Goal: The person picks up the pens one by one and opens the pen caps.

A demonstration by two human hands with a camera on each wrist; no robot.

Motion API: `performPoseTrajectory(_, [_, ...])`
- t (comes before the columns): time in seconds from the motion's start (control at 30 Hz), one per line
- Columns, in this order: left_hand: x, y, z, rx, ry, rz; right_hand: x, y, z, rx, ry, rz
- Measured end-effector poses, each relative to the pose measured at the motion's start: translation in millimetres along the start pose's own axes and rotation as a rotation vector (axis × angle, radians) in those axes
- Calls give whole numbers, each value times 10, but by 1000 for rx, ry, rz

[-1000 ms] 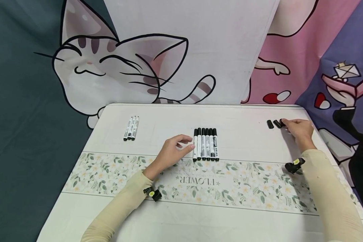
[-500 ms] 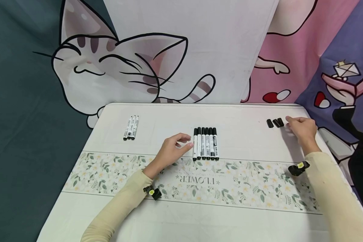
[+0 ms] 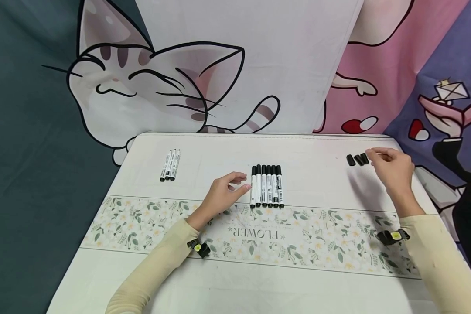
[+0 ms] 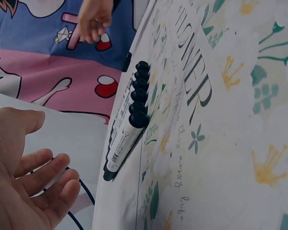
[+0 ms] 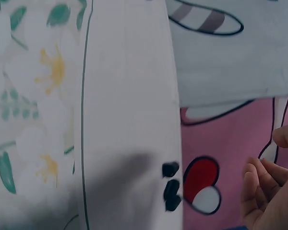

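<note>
Several capped whiteboard markers (image 3: pixel 267 186) lie side by side mid-table, white barrels with black caps. My left hand (image 3: pixel 225 192) hovers just left of this row, fingers relaxed and holding nothing; the left wrist view shows the palm apart from the markers (image 4: pixel 125 143). At the far right lie three black marker caps (image 3: pixel 350 160), seen also as dark caps (image 5: pixel 171 187) in the right wrist view. Raised beside them, my right hand (image 3: pixel 394 170) has loosely bent fingers with nothing between them. Three uncapped markers (image 3: pixel 170 165) lie together at the back left.
A white table cover (image 3: pixel 220 283) with a floral band (image 3: pixel 141 222) lies under everything. Behind it hangs a cloth printed with a cartoon cat (image 3: pixel 141 96). A black wrist camera (image 3: pixel 394 237) sits on the right sleeve, and another wrist camera (image 3: pixel 199 247) on the left.
My right hand has let go of the rightmost cap, drawn back to the right and risen from the table. The left hand has hardly moved.
</note>
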State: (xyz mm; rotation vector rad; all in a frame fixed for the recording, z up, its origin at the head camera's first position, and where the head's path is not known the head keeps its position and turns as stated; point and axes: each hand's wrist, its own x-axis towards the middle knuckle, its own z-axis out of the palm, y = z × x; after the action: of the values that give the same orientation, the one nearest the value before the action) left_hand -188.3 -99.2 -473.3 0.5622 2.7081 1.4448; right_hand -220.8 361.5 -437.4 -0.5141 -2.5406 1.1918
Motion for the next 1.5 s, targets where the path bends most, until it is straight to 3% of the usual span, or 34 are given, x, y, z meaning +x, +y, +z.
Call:
performPoseTrajectory(0.17, [23, -21, 36, 22, -21, -49, -278, -209, 19, 13, 46, -134])
performPoseTrajectory(0.6, [96, -54, 161, 43, -38, -140, -794, -543, 130, 69, 8, -378])
performPoseTrajectory(0.87, [159, -102, 230, 50, -43, -168, -997, -671, 191, 100, -38, -421])
performPoseTrajectory(1.2, [218, -147, 327, 86, -60, -254, -1231, -784, 267, 124, -100, -467])
performPoseTrajectory(1.5, [260, -167, 371, 131, -72, -277, -1438, -810, 370, 152, -157, -507])
